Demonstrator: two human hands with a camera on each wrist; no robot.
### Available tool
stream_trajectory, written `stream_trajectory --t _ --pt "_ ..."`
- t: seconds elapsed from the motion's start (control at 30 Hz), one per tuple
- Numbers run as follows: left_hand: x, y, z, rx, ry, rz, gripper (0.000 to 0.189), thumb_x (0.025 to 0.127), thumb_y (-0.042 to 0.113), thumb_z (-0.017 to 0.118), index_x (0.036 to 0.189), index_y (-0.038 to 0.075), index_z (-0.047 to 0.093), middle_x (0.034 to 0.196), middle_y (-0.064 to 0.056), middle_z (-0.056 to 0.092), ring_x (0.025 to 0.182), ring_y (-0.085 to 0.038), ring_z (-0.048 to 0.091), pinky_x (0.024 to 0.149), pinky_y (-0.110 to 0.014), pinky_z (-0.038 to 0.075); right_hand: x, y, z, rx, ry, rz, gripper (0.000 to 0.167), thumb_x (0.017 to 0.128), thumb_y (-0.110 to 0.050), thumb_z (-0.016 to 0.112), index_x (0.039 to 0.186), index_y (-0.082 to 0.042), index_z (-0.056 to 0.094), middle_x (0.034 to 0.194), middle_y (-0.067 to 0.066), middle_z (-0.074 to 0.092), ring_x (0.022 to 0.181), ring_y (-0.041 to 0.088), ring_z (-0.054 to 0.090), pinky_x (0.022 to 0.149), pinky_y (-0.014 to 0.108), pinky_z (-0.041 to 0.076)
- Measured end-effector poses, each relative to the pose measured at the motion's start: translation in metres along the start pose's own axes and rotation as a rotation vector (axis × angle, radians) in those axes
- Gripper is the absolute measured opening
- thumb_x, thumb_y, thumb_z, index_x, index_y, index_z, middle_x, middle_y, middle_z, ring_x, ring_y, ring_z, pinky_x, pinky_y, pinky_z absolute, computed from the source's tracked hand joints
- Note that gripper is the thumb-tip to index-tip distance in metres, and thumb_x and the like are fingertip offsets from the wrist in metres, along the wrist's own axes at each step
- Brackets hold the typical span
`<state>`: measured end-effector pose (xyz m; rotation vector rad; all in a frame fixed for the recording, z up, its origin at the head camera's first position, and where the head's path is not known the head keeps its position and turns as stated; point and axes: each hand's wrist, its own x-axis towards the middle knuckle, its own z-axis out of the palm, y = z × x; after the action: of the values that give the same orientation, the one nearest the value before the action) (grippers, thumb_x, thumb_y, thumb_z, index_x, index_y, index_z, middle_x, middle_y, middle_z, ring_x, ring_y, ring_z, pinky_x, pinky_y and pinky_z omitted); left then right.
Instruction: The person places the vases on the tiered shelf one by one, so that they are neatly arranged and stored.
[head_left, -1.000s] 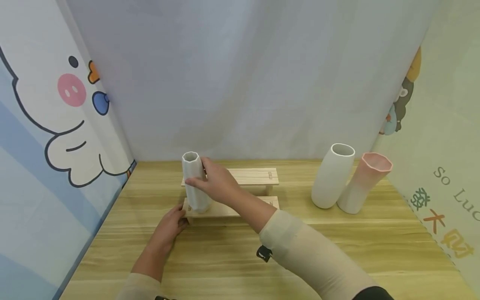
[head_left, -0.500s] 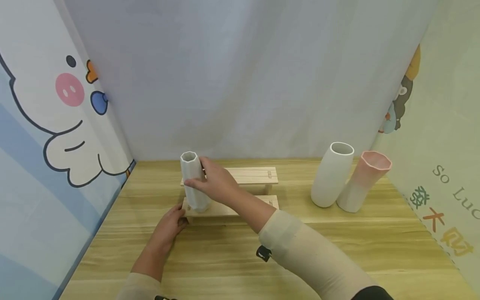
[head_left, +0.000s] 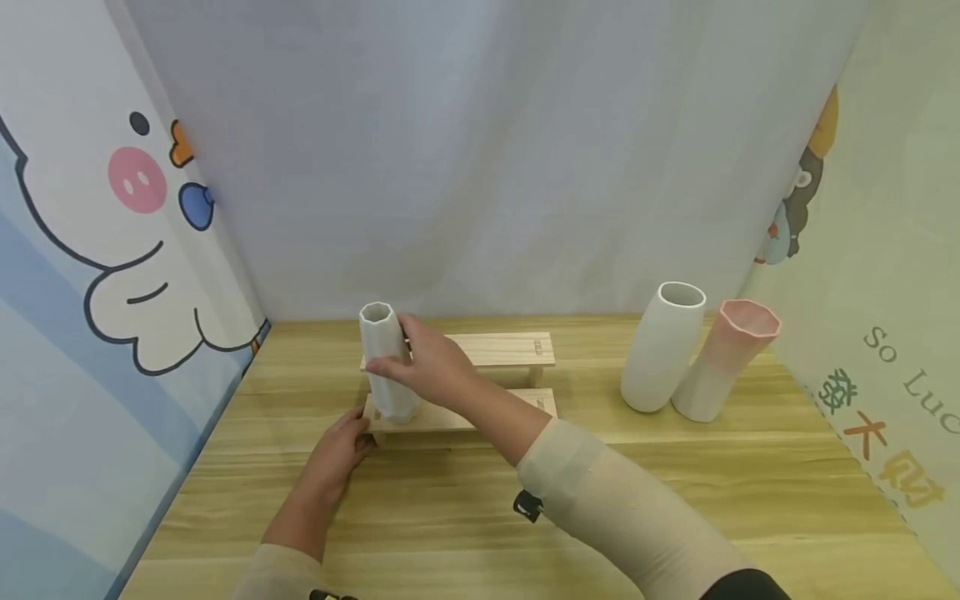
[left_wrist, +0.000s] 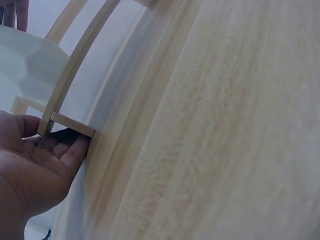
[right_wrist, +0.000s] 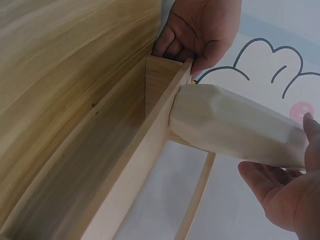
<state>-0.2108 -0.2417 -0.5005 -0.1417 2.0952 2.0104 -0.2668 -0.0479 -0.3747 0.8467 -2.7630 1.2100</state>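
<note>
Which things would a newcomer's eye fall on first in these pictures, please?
Probably first the faceted vase in the right hand, on the left end of the front shelf, which the left hand grips there. Next might come the pink-topped vase, beside a smooth white vase on the right side of the table. The big cartoon with a pink snout stands out on the left backdrop.

The right hand (head_left: pixel 431 362) hides part of the faceted white vase (head_left: pixel 386 371), while its forearm (head_left: pixel 506 417) covers some of the front stand (head_left: pixel 446 419). The rear stand's mark (head_left: pixel 538 347) is too small to read. Wall lettering (head_left: pixel 917 383) runs off the head view's edge; the right wrist view crops the right hand.
</note>
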Motion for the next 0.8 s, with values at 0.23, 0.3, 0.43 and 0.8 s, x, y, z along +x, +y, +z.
stream_trajectory --t 0.23,0.3,0.43,0.8 --pt "0.003 -0.002 0.000 -0.008 0.000 0.001 0.052 0.109 0.026 0.030 0.155 0.004 0.023 0.156 -0.022 0.030 0.141 -0.033 0.035 0.119 -0.046 0.029 -0.005 0.003 -0.019 -0.035 -0.001 0.029 0.090 0.081 -0.069 0.065 0.150 -0.022 0.032 0.137 -0.002 0.059 0.121 0.016 0.059 0.090 0.040 0.054" --pt "0.003 -0.003 0.000 -0.011 -0.001 -0.006 0.053 0.109 0.027 0.030 0.155 0.004 0.022 0.156 -0.022 0.029 0.141 -0.033 0.034 0.119 -0.045 0.029 -0.007 0.004 -0.030 -0.019 0.002 0.032 0.091 0.081 -0.070 0.064 0.151 -0.023 0.030 0.139 -0.003 0.057 0.124 0.015 0.057 0.093 0.041 0.054" --pt "0.004 -0.004 -0.001 -0.007 0.003 -0.021 0.054 0.108 0.028 0.032 0.156 0.006 0.022 0.157 -0.020 0.028 0.141 -0.031 0.034 0.118 -0.042 0.029 -0.010 0.005 -0.054 -0.012 0.026 0.015 0.092 0.081 -0.071 0.062 0.152 -0.025 0.027 0.142 -0.003 0.053 0.126 0.015 0.055 0.096 0.043 0.053" --pt "0.004 -0.003 -0.001 0.003 -0.007 -0.009 0.054 0.109 0.027 0.030 0.156 0.002 0.019 0.156 -0.023 0.029 0.141 -0.031 0.035 0.118 -0.041 0.029 -0.019 0.012 -0.125 -0.081 0.146 -0.031 0.089 0.083 -0.070 0.061 0.151 -0.023 0.029 0.140 -0.001 0.054 0.123 0.015 0.057 0.097 0.038 0.053"
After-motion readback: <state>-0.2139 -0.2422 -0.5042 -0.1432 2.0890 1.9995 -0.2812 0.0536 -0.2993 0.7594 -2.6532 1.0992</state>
